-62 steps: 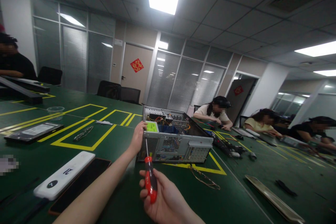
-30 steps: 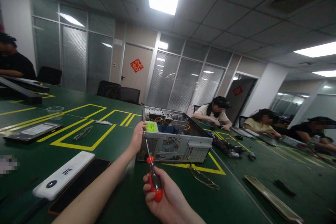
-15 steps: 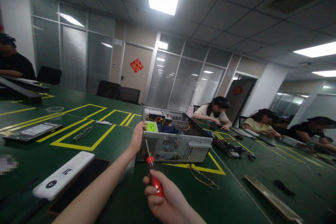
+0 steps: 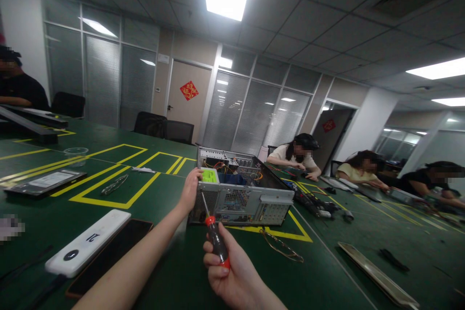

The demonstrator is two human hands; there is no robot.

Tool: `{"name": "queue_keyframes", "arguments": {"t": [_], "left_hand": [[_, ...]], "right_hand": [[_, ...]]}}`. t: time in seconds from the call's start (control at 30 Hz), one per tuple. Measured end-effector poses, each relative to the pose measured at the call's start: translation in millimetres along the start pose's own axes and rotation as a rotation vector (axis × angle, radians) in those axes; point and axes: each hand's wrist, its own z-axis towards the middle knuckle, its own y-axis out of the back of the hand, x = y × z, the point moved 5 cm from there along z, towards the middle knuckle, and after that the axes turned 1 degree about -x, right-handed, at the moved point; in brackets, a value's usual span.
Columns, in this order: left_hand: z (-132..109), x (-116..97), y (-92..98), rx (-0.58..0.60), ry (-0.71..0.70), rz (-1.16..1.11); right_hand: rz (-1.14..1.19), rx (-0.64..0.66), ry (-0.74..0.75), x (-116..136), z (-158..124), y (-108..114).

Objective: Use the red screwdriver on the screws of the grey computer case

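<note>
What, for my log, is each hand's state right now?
Left hand: touching the computer case; whether gripping, cannot tell.
Right hand: closed around the screwdriver.

The computer case [image 4: 250, 206] lay flat on the bench [image 4: 181, 266], open side up, its grey metal rear panel facing the viewer. Coloured wires showed inside, and a power supply [image 4: 209, 176] with a bright green label filled the near left corner. A red-and-black screwdriver [image 4: 218, 244] slanted up leftward, its tip at the grille; contact was unclear.
</note>
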Motion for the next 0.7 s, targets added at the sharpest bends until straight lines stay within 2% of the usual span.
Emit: {"name": "queue_keyframes", "arguments": {"t": [0.2,0.43,0.7], "left_hand": [[-0.9,0.6,0.1,-0.006,-0.006,-0.010],[-1.1,0.3,-0.5,-0.010,-0.019,0.004],[-1.9,0.0,0.1,-0.002,-0.010,0.030]], "right_hand": [[-0.066,-0.137,0.035,-3.6,2.6,1.6],[-0.062,-0.019,-0.049,-6.7,3.0,-0.8],[-0.027,-0.117,0.036,-2.4,1.0,-0.5]]}}
